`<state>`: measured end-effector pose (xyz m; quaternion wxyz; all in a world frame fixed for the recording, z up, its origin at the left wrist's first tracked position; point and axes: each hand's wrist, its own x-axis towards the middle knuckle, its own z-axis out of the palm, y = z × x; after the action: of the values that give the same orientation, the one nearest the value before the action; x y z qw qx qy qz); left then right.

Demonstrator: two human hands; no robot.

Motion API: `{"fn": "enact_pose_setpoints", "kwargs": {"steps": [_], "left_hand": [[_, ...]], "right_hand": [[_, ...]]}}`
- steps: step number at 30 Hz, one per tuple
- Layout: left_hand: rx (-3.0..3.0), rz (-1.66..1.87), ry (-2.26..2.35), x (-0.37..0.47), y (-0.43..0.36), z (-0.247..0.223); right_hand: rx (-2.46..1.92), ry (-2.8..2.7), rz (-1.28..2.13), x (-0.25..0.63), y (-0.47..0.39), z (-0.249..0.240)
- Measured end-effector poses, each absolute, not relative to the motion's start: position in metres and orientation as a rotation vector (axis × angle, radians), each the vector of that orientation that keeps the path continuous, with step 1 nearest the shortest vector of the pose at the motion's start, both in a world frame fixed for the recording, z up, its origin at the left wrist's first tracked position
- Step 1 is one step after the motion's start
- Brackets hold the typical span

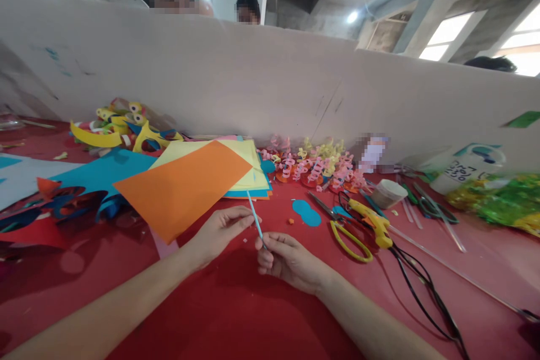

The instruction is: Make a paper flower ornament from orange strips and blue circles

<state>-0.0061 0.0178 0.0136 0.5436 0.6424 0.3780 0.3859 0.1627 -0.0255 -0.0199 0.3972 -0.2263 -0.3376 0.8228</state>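
Left hand: thumb and fingertip nearly closed at strip; can't tell if I grip.
Right hand: my fingers curled, pinching strip's lower end.
Strip: 12 o'clock, top toward 11.
Tub: 2 o'clock, contents unclear.

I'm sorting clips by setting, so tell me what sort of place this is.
Probably a craft workshop or classroom: orange paper lies on a stack of coloured sheets, and scissors and what looks like a glue gun lie on the red table.
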Motion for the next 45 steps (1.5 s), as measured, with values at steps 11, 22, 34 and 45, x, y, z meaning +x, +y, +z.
{"fn": "enact_pose_setpoints", "kwargs": {"steps": [11, 22, 34, 45], "left_hand": [[1.04, 1.156, 0.745, -0.01, 0.034, 0.014], [1.159, 1.265, 0.875, -0.013, 0.036, 0.011], [2.082, 1.231, 1.266, -0.029, 0.037, 0.034], [1.819, 0.71, 1.047, -0.008, 0.023, 0.021]], "right_hand": [[-0.613, -0.821, 2.037, 0.163, -0.024, -0.02], [-0.568, -0.812, 2.041, 0.163, -0.024, -0.02], [-1.183, -1.562, 1.328, 0.178, -0.013, -0.007], [-1.816, -1.925, 0.737, 0.252, -0.003, 0.026]]}}
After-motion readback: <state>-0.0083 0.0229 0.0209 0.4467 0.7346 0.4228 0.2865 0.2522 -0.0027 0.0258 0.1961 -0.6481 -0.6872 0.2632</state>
